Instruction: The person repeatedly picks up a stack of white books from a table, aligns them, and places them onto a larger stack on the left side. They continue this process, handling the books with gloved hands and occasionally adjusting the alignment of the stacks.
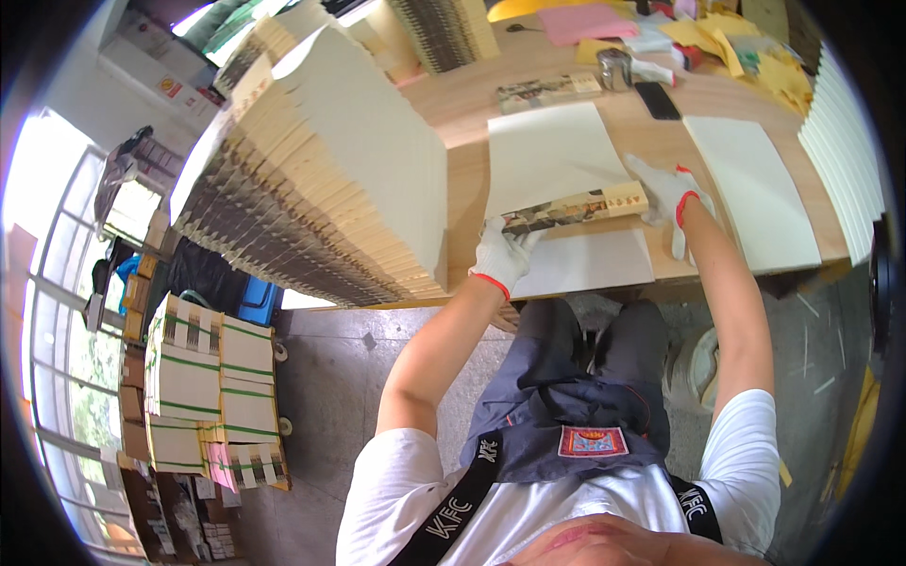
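In front of me on the wooden table is a long, narrow band with a printed picture [576,209], which looks like a thick book's spine. White paper [543,146] extends beyond it, and another white panel [590,264] shows on its near side. My left hand [505,253], in a white glove with a red cuff, grips the band's left end, fingers partly hidden. Beside the right end, my gloved right hand [668,193] has its fingers spread and holds nothing. Whether it touches the band I cannot tell.
A tall row of similar books [311,179] stands at the left. White sheets [755,184] lie on the right, near a white stack [840,151]. Farther back are a phone [658,100], a metal can [614,70] and another printed band [547,91]. Strapped bundles [217,387] stand lower left.
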`<act>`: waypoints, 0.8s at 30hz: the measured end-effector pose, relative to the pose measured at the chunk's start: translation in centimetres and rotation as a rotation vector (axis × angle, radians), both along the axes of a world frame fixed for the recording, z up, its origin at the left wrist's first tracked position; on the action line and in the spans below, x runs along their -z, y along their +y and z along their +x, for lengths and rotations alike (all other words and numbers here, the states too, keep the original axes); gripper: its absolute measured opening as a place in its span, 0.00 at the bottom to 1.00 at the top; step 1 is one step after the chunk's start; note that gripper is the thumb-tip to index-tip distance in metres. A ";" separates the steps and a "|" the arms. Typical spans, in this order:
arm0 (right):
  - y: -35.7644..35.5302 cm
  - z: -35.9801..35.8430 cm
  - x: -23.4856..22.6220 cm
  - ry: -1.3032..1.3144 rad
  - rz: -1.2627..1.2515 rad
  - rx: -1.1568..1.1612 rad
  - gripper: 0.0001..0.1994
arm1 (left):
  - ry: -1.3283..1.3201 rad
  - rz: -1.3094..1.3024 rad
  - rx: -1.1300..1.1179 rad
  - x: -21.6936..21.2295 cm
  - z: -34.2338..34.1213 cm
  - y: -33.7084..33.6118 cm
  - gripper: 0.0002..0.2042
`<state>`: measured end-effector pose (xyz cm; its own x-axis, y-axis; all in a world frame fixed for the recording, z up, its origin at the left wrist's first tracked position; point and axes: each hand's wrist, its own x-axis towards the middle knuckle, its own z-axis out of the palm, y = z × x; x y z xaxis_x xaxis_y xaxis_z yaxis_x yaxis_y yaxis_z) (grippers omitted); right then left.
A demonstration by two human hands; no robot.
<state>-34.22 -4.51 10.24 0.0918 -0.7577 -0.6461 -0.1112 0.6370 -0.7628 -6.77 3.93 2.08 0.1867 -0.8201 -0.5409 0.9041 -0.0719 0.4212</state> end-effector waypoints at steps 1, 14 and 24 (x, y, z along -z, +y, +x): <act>-1.2 -0.1 2.5 -0.252 -0.006 -0.032 0.22 | -0.031 0.024 0.005 -0.5 0.5 0.1 0.11; 5.7 1.3 -0.1 -0.608 -0.660 0.164 0.23 | -0.987 -0.417 0.141 -18.1 0.7 7.4 0.18; -1.5 18.3 -22.3 -0.772 -1.366 -0.286 0.21 | -1.386 -0.816 -0.351 -35.1 17.0 14.5 0.15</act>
